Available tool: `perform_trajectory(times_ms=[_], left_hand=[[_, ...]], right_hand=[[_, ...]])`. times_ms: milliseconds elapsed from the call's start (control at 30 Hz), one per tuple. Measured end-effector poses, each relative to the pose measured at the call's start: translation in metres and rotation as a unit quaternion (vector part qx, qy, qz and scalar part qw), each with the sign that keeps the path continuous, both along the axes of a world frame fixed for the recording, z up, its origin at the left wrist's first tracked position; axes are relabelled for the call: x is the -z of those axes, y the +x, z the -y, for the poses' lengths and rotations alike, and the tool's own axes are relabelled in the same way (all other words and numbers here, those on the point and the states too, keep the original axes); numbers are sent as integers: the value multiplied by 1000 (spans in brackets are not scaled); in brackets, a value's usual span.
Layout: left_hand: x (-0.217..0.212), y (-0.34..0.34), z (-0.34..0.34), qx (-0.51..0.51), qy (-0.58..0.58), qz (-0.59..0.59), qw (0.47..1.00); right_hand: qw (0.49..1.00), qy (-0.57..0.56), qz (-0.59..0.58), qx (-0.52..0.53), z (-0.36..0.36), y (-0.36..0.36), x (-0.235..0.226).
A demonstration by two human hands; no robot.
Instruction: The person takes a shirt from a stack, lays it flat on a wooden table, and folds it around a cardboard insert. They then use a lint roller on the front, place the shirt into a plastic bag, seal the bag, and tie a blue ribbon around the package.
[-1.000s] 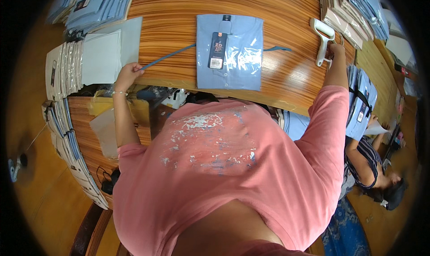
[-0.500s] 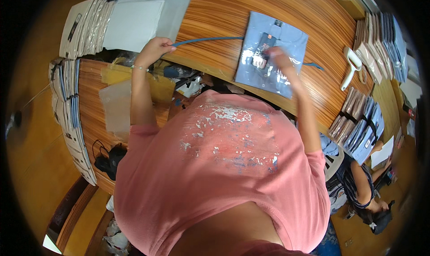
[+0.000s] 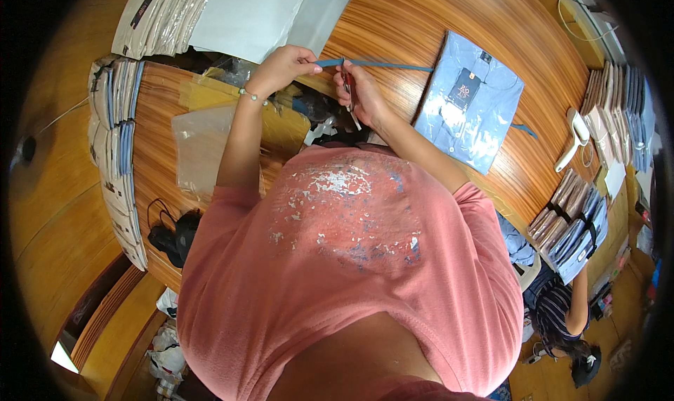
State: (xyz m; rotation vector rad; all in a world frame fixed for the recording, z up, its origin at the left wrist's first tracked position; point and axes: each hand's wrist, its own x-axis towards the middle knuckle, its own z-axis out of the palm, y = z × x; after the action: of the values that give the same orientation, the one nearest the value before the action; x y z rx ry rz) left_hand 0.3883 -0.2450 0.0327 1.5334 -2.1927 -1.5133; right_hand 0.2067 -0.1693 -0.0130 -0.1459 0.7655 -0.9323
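Observation:
A long blue strip point(image 3: 397, 66) runs across the wooden table and passes under a folded blue shirt point(image 3: 481, 124) in a clear bag. Its other end point(image 3: 525, 130) sticks out past the shirt's right side. My left hand point(image 3: 284, 68) pinches the strip's left end. Closed round small red-handled scissors point(image 3: 349, 92), my right hand point(image 3: 368, 99) is at the strip a little right of my left fingers. The scissors' tip meets the strip there; whether it has cut through I cannot tell. A dark tag point(image 3: 464, 89) lies on the shirt front.
Stacks of bagged shirts stand at the far left point(image 3: 165, 15), left edge point(image 3: 116, 169) and right point(image 3: 611, 106). White sheets point(image 3: 246, 15) lie at the back left. A white-handled roller point(image 3: 577, 138) rests at right. Another person point(image 3: 562, 313) is at lower right.
My right hand has left the shirt and come over to the strip near my left hand, with scissors now visible in it. The view has shifted, so the table things appear further right.

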Motion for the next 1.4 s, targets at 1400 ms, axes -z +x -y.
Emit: perform_trajectory(times_ms=[1400], left_hand=[[-18, -142, 21, -88, -377, -90, 918]], right_hand=[[414, 68, -876, 236, -147, -624, 46]])
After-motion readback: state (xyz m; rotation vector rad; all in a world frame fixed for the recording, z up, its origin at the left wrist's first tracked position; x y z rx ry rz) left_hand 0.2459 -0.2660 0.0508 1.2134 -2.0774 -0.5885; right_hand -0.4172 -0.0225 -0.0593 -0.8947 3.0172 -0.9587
